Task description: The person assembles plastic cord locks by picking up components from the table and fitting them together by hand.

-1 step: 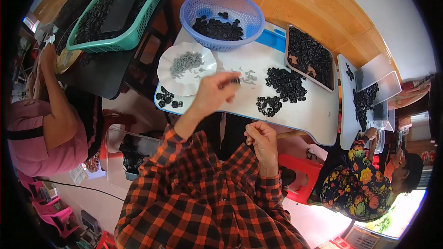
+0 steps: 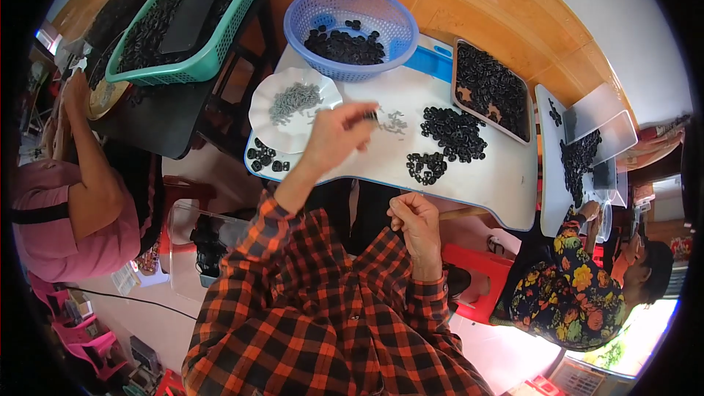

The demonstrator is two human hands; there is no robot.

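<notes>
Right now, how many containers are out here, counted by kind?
Baskets: 2, green basket and blue basket
Plates: 1, white plate
Trays: 1, brown tray
Total: 4

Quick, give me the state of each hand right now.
Left hand: fingers pinched on a small dark part over the white table.
Right hand: closed; contents cannot be told.

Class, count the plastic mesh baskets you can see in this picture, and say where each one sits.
2. The blue round basket sits at the far edge of the white table, holding black parts. The green rectangular basket rests on the dark table to its left. Others may be hidden.
</notes>
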